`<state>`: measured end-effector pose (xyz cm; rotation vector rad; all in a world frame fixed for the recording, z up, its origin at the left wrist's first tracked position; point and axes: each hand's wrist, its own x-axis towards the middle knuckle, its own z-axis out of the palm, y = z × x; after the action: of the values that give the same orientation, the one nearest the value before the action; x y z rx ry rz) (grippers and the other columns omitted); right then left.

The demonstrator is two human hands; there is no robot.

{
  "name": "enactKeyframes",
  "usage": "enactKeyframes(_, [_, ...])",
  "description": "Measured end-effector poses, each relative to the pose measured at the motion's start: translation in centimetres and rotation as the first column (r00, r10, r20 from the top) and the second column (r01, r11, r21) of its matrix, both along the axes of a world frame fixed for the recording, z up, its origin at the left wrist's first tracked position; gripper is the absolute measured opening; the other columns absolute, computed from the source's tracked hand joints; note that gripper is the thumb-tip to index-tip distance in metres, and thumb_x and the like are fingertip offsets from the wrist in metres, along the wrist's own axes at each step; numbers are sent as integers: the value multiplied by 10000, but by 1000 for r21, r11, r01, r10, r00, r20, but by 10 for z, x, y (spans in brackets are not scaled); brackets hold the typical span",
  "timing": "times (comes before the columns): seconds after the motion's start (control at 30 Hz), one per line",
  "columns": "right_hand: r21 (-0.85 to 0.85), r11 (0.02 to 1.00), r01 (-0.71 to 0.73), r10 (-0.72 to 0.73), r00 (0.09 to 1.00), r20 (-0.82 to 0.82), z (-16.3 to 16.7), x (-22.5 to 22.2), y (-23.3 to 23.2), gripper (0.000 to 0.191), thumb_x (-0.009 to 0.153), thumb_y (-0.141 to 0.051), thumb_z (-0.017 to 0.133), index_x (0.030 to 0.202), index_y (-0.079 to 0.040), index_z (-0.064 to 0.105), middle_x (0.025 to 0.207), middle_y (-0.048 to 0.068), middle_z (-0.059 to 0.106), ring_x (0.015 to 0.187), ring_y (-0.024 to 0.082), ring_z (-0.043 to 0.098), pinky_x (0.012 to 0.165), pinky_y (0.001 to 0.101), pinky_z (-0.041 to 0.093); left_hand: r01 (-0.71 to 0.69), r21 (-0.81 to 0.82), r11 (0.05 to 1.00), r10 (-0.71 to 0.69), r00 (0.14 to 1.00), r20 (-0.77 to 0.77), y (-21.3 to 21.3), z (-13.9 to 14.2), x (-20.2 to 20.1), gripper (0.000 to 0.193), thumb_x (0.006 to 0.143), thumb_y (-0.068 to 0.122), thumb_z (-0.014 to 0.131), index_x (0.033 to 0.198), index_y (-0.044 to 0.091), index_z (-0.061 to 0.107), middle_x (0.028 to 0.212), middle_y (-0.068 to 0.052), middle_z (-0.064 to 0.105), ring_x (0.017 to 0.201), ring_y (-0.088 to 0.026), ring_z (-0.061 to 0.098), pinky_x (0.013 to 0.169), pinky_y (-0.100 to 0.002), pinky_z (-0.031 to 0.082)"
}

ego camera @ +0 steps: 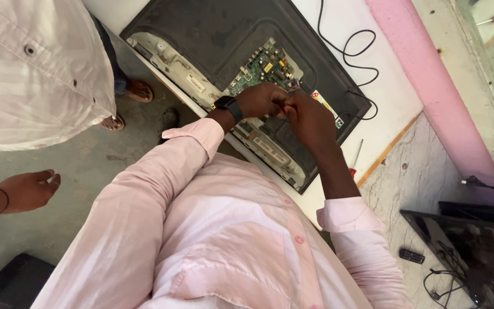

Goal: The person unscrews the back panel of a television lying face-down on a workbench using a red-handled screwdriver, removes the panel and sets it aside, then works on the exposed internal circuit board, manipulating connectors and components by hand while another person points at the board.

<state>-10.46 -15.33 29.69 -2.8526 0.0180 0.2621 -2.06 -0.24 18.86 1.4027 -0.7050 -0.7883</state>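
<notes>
Pale pink button-up shirt (230, 240), long sleeves with buttoned cuffs; black watch (228, 107), probably a smartwatch, at left wrist.

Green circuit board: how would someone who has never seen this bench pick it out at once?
Find the black television lying face down on the white table, its back panel partly removed. The green circuit board sits in the opened strip, just beyond the left hand and right hand. It alone is green and crowded with small parts; the neighbouring boards are pale.
</notes>
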Motion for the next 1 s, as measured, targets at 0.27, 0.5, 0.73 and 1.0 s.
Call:
enactKeyframes(0.27, [34, 999, -32, 31, 999, 24, 0, 1, 0, 105, 959, -253, 676, 1001, -161, 649, 921, 73, 706, 872, 319, 696, 700, 457, 522, 8, -2, 1000, -8, 999, -45, -1, -6, 1, 201, 866, -46, 707, 1031, 56, 756, 961, -34, 785, 888, -97, 738, 800, -282, 583])
enactKeyframes(0.5, [151, 958, -244, 232, 968, 90, 4, 4, 0, 62, 918, -149, 681, 944, -131, 628, 1037, 76, 680, 987, 331, 683, 760, 449, 530, -44, 112, 993, 37, 997, 64, 7, 4, -1, 150, 793, 54, 804, 911, 79, 716, 880, -29, 770, 826, -116, 730, 739, -300, 545])
enactKeyframes(0.73, [151, 988, -13, 22, 998, -58, -3, 7, -2, 110, 974, -224, 677, 1029, -144, 623, 1010, 96, 695, 935, 342, 695, 755, 462, 532, -45, 169, 985, 35, 998, 61, 4, -6, 2, 222, 798, 39, 754, 1004, 122, 750, 909, -6, 776, 857, -131, 750, 741, -309, 556])
enactKeyframes(1.0, [171, 984, 53, -39, 996, -86, -6, 7, 2, 152, 958, -234, 688, 1045, -130, 619, 991, 120, 721, 922, 343, 706, 747, 464, 533, 10, 51, 999, -11, 999, 31, -1, -29, 5, 293, 797, 10, 727, 1071, 113, 742, 965, -16, 770, 906, -152, 745, 793, -322, 560])
